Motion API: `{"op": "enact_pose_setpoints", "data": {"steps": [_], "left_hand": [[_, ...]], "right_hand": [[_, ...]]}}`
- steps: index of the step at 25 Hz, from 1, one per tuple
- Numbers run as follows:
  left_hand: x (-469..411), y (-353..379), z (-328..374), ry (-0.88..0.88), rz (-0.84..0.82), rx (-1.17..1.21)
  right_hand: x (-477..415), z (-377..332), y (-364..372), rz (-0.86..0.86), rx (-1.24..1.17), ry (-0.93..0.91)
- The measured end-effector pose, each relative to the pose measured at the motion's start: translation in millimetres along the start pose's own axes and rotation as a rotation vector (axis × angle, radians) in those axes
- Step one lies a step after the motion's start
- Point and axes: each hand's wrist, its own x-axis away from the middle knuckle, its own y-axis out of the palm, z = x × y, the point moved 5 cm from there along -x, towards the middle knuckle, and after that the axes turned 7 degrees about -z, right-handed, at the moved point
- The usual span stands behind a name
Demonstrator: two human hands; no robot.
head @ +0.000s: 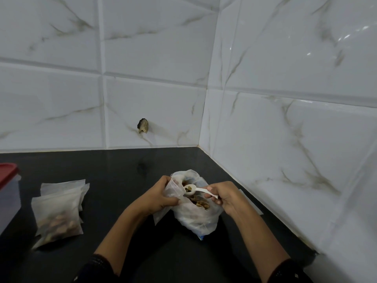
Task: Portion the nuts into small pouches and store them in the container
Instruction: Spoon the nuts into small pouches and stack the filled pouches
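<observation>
- Scooping nuts (201, 203) from the big bag (195, 219), the right hand (223, 196) is pinching a white spoon (199, 189) in its fingers (212, 189).
- The left hand (161, 198) is holding a small pouch (173, 187) open.
- At the left, filled pouches (58, 217) are lying on the counter (122, 180), not in the container (8, 201) yet.

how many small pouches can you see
3: filled pouch left on the counter, second pouch behind it, third pouch in the left hand. More may hide in that stack.

Glossy marbled wall tiles (285, 58), dark polished counter (122, 170), translucent plastic pouches (59, 211)
</observation>
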Motion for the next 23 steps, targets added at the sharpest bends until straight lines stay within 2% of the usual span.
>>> {"op": "enact_pose_setpoints", "data": {"steps": [6, 11, 14, 18, 21, 23], "left_hand": [[3.5, -11.7, 9.3, 0.008, 0.065, -0.085], [3.6, -12.0, 4.7, -0.051, 0.079, -0.131], [3.4, -12.3, 3.7, -0.061, 0.071, -0.151], [5.9, -10.6, 7.0, -0.01, 0.093, -0.09], [5.0, -11.6, 5.4, -0.002, 0.12, -0.076], [3.9, -12.4, 4.3, -0.007, 0.127, -0.085]], "right_hand": [[9.6, -12.7, -9.5, -0.002, -0.035, -0.053], [28.6, -35.0, -7.0, -0.066, -0.067, -0.209], [37.7, -43.1, 6.0, -0.062, 0.229, -0.348], [49.3, -53.7, 29.4, -0.035, 0.587, -0.652], [57.5, -55.2, 42.2, -0.111, 0.785, -0.776], [62.0, -54.3, 40.7, -0.036, 0.808, -0.936]]}}
